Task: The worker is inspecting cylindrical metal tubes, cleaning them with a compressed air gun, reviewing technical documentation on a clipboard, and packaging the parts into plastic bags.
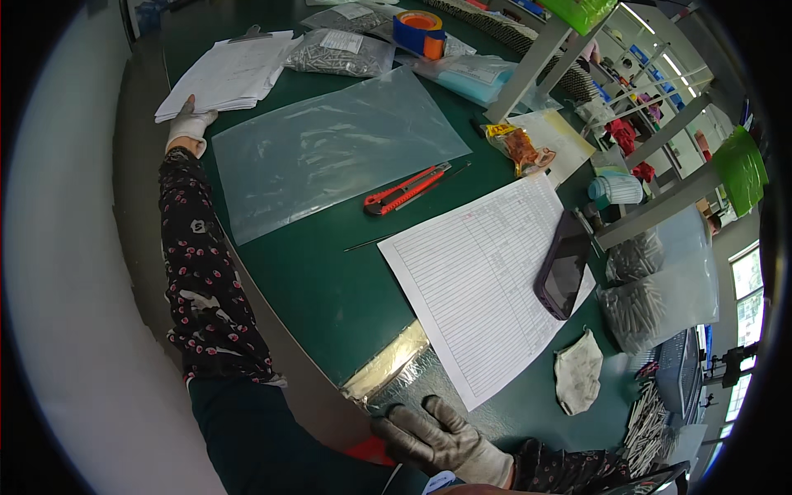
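White fabric gloves the left hand (190,130), which appears clamped on the near edge of the papers (231,73) at the far left; a clip (250,35) sits at their far edge. The right hand (445,447), in a grey-stained glove at the near edge, has its fingers apart, with nothing visible in them. Handling of the papers looks under way: gripped, not yet let go. The film (330,153), knife (406,191) and form (483,276) lie untouched by either hand; whether anything is finished, I cannot tell. The form carries a printed grid, the papers faint marks, and a far bag (363,63) a white label (342,41), all too small to read.
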Tool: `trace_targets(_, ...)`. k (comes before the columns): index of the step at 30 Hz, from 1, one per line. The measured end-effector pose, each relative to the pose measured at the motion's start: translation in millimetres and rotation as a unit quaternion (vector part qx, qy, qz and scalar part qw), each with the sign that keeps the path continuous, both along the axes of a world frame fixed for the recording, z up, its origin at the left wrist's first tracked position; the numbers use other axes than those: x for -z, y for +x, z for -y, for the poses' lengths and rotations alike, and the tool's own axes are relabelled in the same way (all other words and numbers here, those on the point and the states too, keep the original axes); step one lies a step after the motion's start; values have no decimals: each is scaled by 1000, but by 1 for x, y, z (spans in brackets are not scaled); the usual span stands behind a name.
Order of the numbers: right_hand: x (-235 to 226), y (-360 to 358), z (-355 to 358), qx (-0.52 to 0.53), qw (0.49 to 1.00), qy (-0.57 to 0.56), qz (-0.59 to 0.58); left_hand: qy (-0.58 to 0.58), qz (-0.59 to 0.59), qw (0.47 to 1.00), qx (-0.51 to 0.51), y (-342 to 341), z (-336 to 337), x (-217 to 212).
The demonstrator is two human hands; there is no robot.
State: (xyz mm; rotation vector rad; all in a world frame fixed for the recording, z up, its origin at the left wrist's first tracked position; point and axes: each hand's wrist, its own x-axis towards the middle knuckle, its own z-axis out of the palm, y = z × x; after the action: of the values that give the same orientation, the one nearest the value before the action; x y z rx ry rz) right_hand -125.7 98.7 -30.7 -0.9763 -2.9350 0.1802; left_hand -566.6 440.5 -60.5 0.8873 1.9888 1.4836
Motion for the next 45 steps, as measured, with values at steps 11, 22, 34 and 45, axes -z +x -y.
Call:
trace_targets(11,-1,-9,5,15,997,27,-66,-224,-410,878,-103,27,19,-32)
trace_targets(22,-15,7,-7,-77,997,-7,-24,-77,-294,941,-148,53,57,6)
trace_targets(34,-23,2,1,-74,994,-26,-82,352,444,800,-198,81,121,-45)
trace_targets(45,-22,6,1,-75,989,0,-131,395,387,829,-80,67,191,-61)
